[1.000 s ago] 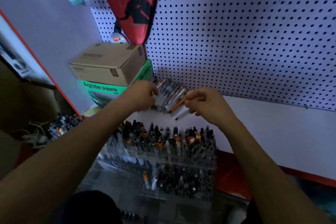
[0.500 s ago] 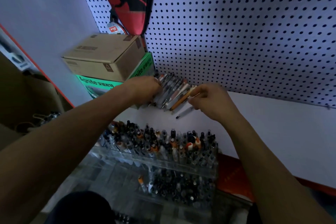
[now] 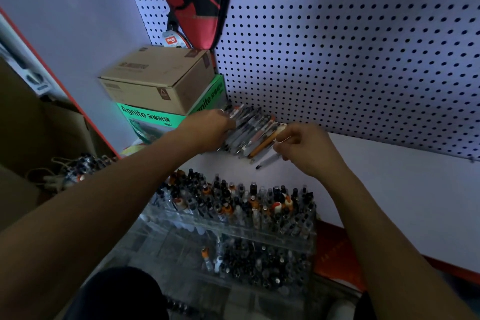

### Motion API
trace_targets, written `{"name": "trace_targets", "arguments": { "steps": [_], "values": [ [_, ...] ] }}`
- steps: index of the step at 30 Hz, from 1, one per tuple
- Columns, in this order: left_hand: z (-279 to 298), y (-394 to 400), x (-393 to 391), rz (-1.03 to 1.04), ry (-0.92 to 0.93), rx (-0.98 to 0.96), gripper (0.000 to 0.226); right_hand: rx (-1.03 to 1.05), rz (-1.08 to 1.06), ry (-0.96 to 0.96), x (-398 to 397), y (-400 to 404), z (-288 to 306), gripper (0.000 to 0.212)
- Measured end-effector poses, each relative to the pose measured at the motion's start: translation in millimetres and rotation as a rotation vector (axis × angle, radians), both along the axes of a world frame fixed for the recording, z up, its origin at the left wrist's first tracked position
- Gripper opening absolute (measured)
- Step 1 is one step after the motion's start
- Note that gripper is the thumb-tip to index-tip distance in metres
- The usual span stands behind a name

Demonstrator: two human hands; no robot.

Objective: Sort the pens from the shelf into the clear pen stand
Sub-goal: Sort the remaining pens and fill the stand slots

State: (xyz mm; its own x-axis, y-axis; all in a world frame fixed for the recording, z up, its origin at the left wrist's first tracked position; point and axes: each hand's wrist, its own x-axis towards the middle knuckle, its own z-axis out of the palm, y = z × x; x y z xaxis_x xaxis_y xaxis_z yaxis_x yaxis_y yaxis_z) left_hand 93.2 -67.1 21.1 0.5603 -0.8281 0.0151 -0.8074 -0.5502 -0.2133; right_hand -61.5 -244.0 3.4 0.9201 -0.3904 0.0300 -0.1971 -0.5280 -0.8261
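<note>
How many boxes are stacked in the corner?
2. A brown box sits on top of a green box, left of the pens. More may hide behind them.

L hand (image 3: 207, 128) prob hides pens' (image 3: 249, 132) ends.

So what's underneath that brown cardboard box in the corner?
The brown cardboard box sits on a green box printed "Agnite". The green box's lower front is covered by the left hand and forearm.

Pens (image 3: 249, 132) lie on the shelf (image 3: 389, 189) against the pegboard (image 3: 363, 47) — boxes (image 3: 161, 86) left, pen stand (image 3: 233, 231) in front.
</note>
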Motion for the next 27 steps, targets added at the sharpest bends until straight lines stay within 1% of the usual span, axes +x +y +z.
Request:
{"name": "trace_targets", "arguments": {
  "steps": [4,6,10,13,16,21,24,27],
  "values": [
    [0,-11,-6,0.073,-0.043,0.08,0.024,-0.006,0.005,-0.001,-1,0,-1,0.007],
    [0,-16,-8,0.099,-0.058,0.1,0.024,-0.016,0.004,0.003,-1,-1,-2,0.008],
    [1,-30,-12,0.186,-0.066,0.123,0.029,-0.033,0.006,0.006,0,-2,-4,0.008],
    [0,-37,-11,0.3,0.009,0.036,0.021,-0.025,0.007,0.018,1,-2,-5,0.01],
    [-3,-41,-7,0.345,0.072,-0.041,0.009,-0.024,0.006,0.016,1,-3,-5,0.009],
    [-6,-45,-5,0.373,0.108,-0.094,0.02,-0.016,0.012,-0.001,-1,-3,-2,0.009],
    [-5,-46,-4,0.4,0.151,-0.126,0.031,-0.002,0.008,-0.006,-1,-2,0,0.008],
    [-2,-44,-4,0.426,0.193,-0.212,0.025,-0.011,0.002,-0.008,-2,-3,1,0.009]
  ]
}}
